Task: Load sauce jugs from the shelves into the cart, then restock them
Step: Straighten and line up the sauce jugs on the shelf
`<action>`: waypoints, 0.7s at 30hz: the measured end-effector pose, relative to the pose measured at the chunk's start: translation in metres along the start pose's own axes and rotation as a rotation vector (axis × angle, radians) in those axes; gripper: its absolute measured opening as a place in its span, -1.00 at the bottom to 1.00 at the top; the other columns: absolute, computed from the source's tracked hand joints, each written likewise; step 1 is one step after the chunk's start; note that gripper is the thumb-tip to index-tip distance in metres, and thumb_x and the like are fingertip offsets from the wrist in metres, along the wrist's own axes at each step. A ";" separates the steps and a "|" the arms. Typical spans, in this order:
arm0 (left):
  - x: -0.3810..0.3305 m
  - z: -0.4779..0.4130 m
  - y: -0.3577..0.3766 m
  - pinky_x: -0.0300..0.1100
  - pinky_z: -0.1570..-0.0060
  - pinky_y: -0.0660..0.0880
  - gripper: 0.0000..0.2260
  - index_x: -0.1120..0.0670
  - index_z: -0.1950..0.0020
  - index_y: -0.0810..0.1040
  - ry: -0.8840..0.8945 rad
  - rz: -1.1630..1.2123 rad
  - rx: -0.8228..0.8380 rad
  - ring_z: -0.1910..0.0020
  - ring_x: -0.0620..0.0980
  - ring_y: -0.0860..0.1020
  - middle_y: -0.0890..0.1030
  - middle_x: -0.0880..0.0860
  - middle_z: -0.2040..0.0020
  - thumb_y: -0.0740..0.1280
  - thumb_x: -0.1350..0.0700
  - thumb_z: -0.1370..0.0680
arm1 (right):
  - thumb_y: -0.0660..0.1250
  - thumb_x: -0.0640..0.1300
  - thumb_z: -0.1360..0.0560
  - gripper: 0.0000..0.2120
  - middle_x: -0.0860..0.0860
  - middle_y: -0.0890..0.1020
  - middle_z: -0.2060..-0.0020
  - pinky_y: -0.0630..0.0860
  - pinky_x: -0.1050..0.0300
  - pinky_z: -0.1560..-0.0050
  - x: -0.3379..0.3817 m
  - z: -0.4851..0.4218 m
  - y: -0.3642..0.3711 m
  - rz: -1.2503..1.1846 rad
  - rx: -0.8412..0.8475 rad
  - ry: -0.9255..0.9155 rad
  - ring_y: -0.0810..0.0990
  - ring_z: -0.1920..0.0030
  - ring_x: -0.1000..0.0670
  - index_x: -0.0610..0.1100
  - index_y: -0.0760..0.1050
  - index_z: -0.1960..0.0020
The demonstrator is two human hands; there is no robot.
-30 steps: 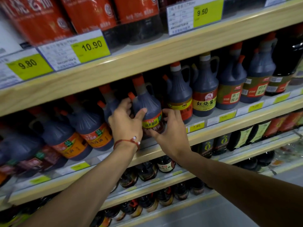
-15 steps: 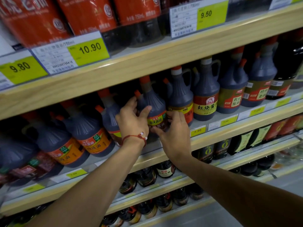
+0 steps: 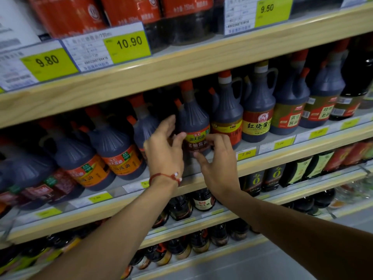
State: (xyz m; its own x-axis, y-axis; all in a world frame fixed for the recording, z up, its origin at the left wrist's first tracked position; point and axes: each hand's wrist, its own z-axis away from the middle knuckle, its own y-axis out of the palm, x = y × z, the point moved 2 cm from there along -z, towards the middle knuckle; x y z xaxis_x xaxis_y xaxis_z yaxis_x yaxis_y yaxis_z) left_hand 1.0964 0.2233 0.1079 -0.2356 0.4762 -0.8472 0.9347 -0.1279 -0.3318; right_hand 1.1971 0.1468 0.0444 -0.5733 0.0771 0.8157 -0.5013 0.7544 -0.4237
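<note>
Crept slightly higher on the label since half a second before. Cupped the sauce jug (image 3: pixel 193 120) from both sides: left hand (image 3: pixel 163 152) with thumb on the label and fingers round its left flank, right hand (image 3: pixel 220 164) curled at the lower front, probably gripping, though blurred. Stood upright on the middle shelf (image 3: pixel 302 151), tight between neighbouring jugs (image 3: pixel 228 116). Best lifted clear, then drawn straight near, base supported.
</note>
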 end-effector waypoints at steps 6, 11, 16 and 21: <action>0.004 0.013 -0.063 -0.05 -0.06 0.60 -0.63 0.06 -0.26 0.52 0.113 -0.103 -0.255 0.00 -0.09 0.61 0.60 -0.01 -0.05 0.50 0.23 -0.48 | 0.52 -0.08 -0.52 -0.58 0.03 0.51 -0.16 0.52 0.06 -0.20 0.022 0.011 0.017 -0.017 0.127 -0.066 0.51 -0.15 0.04 -0.12 0.47 -0.31; 0.022 -0.003 -0.075 0.06 -0.19 0.56 -0.40 0.10 -0.38 0.47 -0.011 -0.163 -0.228 -0.15 -0.05 0.57 0.52 0.03 -0.28 0.56 0.00 -0.41 | 0.55 0.01 -0.49 -0.34 0.00 0.50 -0.33 0.48 -0.04 -0.36 0.039 0.013 0.041 -0.040 0.218 0.037 0.48 -0.33 0.00 -0.11 0.36 -0.48; 0.032 -0.012 -0.071 -0.03 -0.16 0.60 -0.48 0.05 -0.32 0.60 -0.059 -0.139 -0.133 -0.08 -0.08 0.62 0.68 0.02 -0.14 0.57 -0.03 -0.40 | 0.58 -0.03 -0.45 -0.32 -0.02 0.51 -0.32 0.52 -0.14 -0.31 0.042 0.007 0.061 -0.026 0.209 0.080 0.51 -0.32 -0.08 -0.10 0.36 -0.47; 0.039 -0.013 -0.072 -0.22 -0.19 0.56 -0.44 0.08 -0.34 0.58 -0.043 -0.075 -0.079 -0.14 -0.19 0.57 0.62 -0.09 -0.12 0.62 0.17 -0.36 | 0.60 -0.05 -0.43 -0.48 0.03 0.56 -0.17 0.58 -0.15 -0.17 0.040 0.008 0.069 -0.017 0.113 0.104 0.57 -0.18 -0.03 -0.07 0.45 -0.28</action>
State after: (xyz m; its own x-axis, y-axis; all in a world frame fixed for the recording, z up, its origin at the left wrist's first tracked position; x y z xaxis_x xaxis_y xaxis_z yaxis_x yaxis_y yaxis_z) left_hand 1.0232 0.2629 0.1040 -0.3153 0.4437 -0.8389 0.9317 -0.0232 -0.3625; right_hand 1.1348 0.1968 0.0447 -0.4968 0.1366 0.8570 -0.5835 0.6784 -0.4464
